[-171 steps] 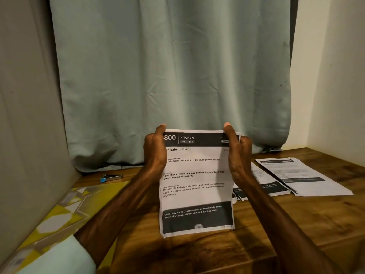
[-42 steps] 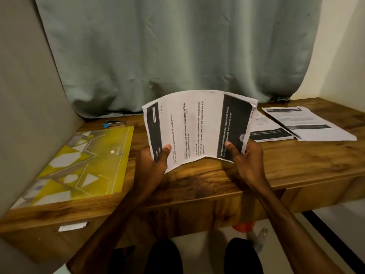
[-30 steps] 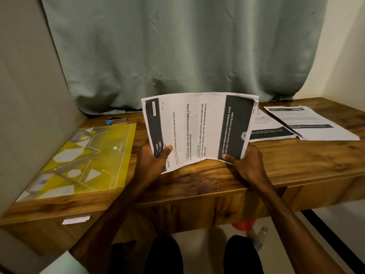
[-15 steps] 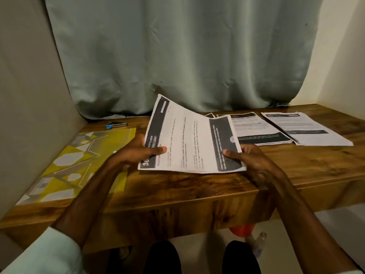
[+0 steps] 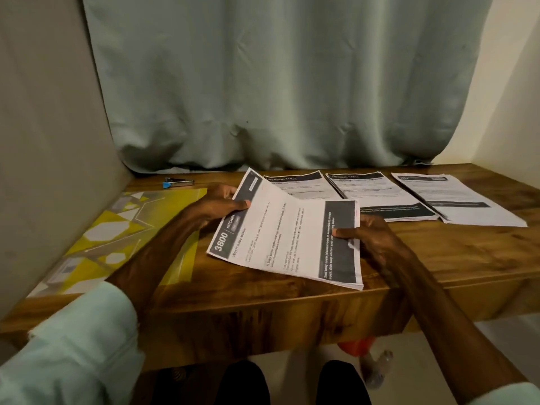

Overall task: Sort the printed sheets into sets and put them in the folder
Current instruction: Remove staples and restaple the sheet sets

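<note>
A set of printed sheets [image 5: 287, 238] headed "3800 KITCHEN" lies turned sideways, low over the wooden desk near its front edge. My left hand [image 5: 217, 204] pinches its dark header end, thumb on top. My right hand [image 5: 369, 233] pinches the dark footer end, thumb on top. Three other paper stacks lie behind: one [image 5: 298, 185] partly hidden by the held set, a middle one [image 5: 377, 197], and a right one [image 5: 455, 200]. The yellow patterned folder [image 5: 122, 238] lies flat at the desk's left, under my left forearm.
A small stapler with a blue tip [image 5: 178, 182] sits at the back left by the curtain [image 5: 277, 83]. A padded wall panel [image 5: 43, 141] borders the desk's left side. Below the desk edge [image 5: 292, 317], a plastic bottle [image 5: 377, 366] lies on the floor.
The set, first held upright, was turned sideways and lowered toward the desk. Over the last half second it sank flatter and my view moved closer. Both hands keep their hold.
</note>
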`<state>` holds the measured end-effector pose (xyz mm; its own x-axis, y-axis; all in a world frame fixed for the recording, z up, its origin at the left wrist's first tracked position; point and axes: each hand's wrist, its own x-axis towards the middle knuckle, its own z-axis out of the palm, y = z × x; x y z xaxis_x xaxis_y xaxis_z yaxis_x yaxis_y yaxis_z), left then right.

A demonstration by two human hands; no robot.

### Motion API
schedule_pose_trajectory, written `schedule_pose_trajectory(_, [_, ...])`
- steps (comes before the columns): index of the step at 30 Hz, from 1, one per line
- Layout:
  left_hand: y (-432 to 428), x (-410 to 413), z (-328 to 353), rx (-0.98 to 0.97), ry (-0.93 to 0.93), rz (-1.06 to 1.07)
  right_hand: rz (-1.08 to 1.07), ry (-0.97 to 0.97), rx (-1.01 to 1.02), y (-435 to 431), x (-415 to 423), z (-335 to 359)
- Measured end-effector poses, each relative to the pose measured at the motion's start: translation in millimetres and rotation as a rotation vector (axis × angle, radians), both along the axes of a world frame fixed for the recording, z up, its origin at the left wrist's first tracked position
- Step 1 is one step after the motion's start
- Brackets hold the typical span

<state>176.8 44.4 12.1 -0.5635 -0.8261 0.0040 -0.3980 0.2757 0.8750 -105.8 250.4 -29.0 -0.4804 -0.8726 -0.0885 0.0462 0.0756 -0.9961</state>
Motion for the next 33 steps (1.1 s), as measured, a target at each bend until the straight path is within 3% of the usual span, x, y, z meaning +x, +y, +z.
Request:
schedule_pose_trajectory(2, [-6, -6, -2, -0.045, -0.040, -0.016, -0.172, 0.176, -0.077, -12, -1, 3])
schedule_pose_trajectory(5, [-10, -15, -6, -0.151, -0.063, -0.057, -0.343, 0.724, -0.073, -39, -5, 17])
schedule_pose_trajectory(8, [-11, -24, -16, -0.233, -0.010, -0.139, -0.117, 0.927, -0.196, -69, 4, 27])
schedule_pose_trajectory(12, [-8, -32, -28, -0.304, 0.034, -0.215, 0.231, 0.788, -0.211, -115, 31, 32])
schedule_pose_trajectory(15, [-11, -33, -33, -0.369, 0.014, -0.225, 0.332, 0.619, -0.257, -147, 37, 23])
schedule_pose_trajectory(19, [-20, -36, -34, -0.468, -0.040, -0.140, 0.314, 0.463, -0.337, -162, 40, 6])
schedule_pose_trajectory(23, [-30, -49, -20, -0.577, 0.173, 0.052, 0.248, 0.464, -0.422, -173, 38, -9])
schedule_pose_trajectory(33, [-46, -68, -27, -0.600, 0.280, 0.003, 0.264, 0.413, -0.465, -176, 36, -15])
